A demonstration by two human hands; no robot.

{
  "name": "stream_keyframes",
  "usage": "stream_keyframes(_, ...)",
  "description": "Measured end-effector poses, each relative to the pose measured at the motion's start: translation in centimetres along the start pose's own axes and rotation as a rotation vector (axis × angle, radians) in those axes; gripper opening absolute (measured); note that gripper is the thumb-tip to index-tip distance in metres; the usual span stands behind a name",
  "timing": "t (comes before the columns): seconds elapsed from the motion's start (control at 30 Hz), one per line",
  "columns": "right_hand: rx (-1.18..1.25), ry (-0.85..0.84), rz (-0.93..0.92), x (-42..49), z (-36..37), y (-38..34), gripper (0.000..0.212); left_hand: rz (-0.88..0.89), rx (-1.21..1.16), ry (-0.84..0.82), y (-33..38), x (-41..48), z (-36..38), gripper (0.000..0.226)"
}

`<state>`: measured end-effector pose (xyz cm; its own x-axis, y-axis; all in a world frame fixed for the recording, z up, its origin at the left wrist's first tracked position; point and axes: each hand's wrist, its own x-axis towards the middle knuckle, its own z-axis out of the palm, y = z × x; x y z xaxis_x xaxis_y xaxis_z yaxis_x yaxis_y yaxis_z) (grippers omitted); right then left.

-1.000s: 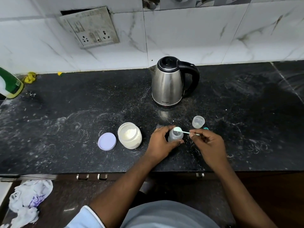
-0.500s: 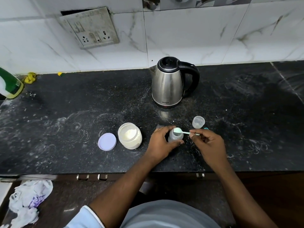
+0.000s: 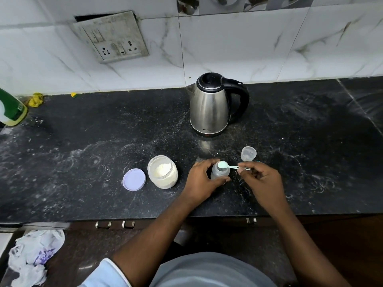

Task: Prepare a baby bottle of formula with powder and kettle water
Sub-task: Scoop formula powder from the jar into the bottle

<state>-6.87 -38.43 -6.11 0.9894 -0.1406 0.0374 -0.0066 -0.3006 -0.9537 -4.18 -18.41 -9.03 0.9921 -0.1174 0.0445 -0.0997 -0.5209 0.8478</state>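
- The left hand (image 3: 202,179) curls around the small translucent baby bottle (image 3: 219,172) on the black speckled countertop (image 3: 83,162); the right hand (image 3: 260,180) pinches a pale green plastic scoop (image 3: 229,166), its bowl over the bottle's mouth.
- An open glass jar of white powder (image 3: 162,171) and its lilac round lid (image 3: 134,180) lie left; a clear cap (image 3: 248,154) and a steel kettle (image 3: 210,105) stand behind.

A green bottle (image 3: 11,109) stands far left; a switchboard (image 3: 113,36) hangs askew.

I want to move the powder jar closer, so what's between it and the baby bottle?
In the head view, only the left hand, gripping the baby bottle; counter beside the powder jar is bare.
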Motion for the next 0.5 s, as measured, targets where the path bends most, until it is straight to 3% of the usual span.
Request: stream_keyframes(0.5,-0.008,0.007,0.010,-0.01,-0.01,0.20,0.015,0.003,-0.005,0.003,-0.19,0.07,0.03,0.059)
